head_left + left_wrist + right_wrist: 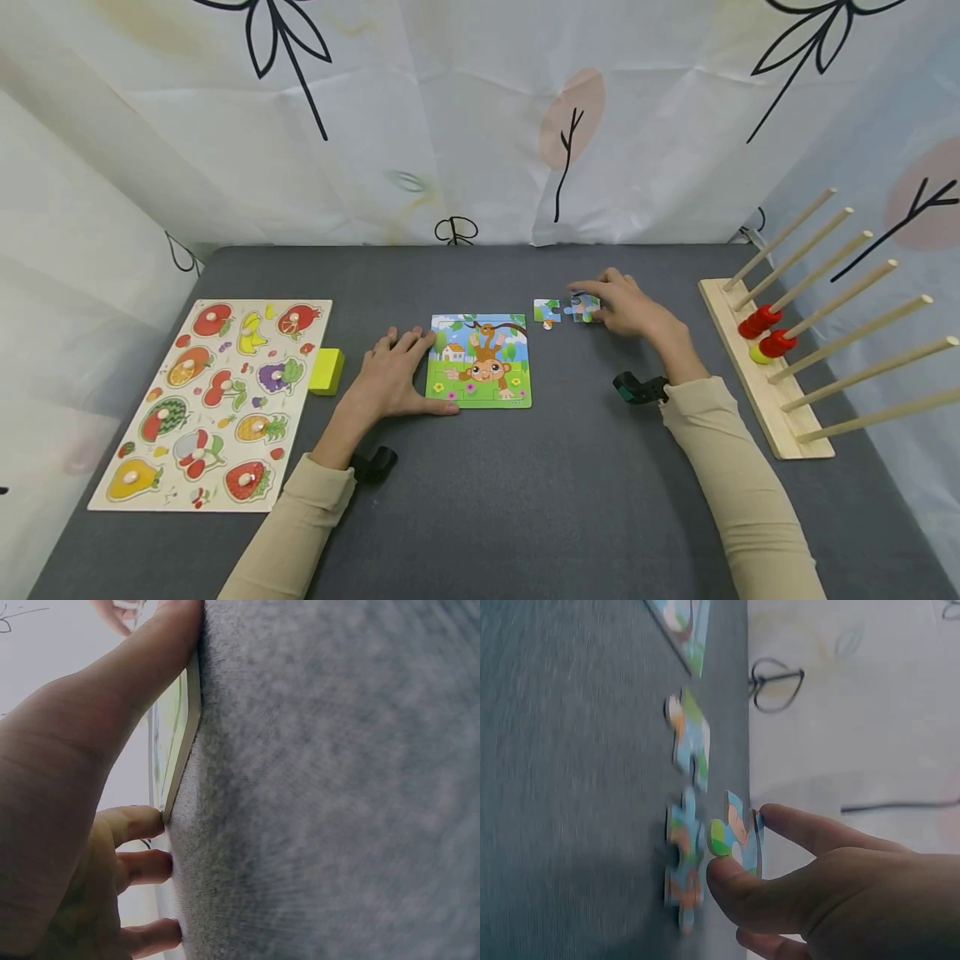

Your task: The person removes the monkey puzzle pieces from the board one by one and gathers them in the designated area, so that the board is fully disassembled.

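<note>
A: Where's the puzzle?
B: Monkey puzzle (480, 367), just below centre of the head frame, flat on the grey table (525, 500).
A: Left hand (390, 375)?
B: Fingers spread wide at the puzzle's left side, thumb at its lower left corner. No grip.
A: Right hand (628, 304)?
B: Upper right of centre. Narrow: thumb and finger pinch a piece (739, 838), clear of the table in the right wrist view.
A: Other pieces?
B: One loose piece (546, 310) just right of the puzzle, another (682, 877) partly under the right hand.
A: Farther out?
B: Yellow block (326, 372) left of the left hand, touching or just beside the fruit board (150, 505) at frame left. Peg rack (727, 321) at frame right, with red rings (777, 343) and a yellow ring (760, 353). Printed curtain (480, 125) across the top.
</note>
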`<state>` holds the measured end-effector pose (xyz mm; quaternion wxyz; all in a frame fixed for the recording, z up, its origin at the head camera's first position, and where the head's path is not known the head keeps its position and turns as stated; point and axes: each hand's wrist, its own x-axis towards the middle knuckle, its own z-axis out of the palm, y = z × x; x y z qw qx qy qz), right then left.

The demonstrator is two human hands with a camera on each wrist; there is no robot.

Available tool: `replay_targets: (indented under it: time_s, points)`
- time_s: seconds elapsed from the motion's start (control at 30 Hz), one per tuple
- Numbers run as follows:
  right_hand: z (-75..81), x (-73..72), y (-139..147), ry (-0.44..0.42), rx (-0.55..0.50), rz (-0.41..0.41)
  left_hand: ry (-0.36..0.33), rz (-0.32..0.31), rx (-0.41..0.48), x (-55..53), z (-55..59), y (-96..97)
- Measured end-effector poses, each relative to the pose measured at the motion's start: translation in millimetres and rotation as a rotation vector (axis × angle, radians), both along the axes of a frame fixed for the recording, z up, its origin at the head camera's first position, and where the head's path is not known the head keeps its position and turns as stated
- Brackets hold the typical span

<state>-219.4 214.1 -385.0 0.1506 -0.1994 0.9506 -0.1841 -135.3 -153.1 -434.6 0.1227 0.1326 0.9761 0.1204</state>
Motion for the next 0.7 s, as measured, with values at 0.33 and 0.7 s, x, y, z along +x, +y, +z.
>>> replay_targets:
  time_s: [0.33, 0.7]
  points:
    - [-8.1, -2.7, 49.3, -0.032, 0.068, -0.044, -0.009, 0.004, -0.002, 0.2, 0.4, -0.4]
    - [-12.8, -1.1, 57.7, -0.054, 0.053, -0.068, -0.009, 0.001, 0.002, -0.2, 1.1, 0.0]
